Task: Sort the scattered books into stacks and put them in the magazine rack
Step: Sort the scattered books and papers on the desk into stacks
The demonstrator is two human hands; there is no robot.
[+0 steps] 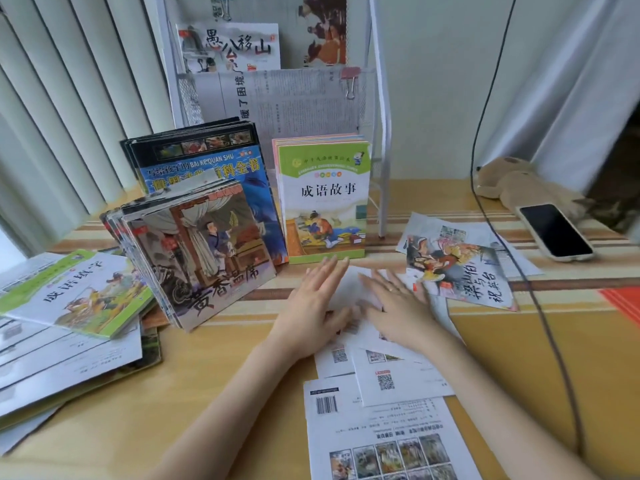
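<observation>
My left hand (313,306) and my right hand (398,306) lie flat, fingers spread, side by side on a thin white booklet (353,289) at the table's middle. Below them lie more face-down white booklets (398,379), one with a barcode (381,438). A colourful booklet (464,271) lies to the right. A white wire magazine rack (377,133) stands at the back with papers in it. Leaning before it are a green-topped book stack (323,199), a blue-and-black stack (207,161) and a thin picture-book stack (201,251).
A loose pile of books with a green one on top (69,296) sprawls at the left. A phone (554,232) and a plush toy (512,185) sit at the right. A black cable (540,306) runs down the right side. Curtains hang behind.
</observation>
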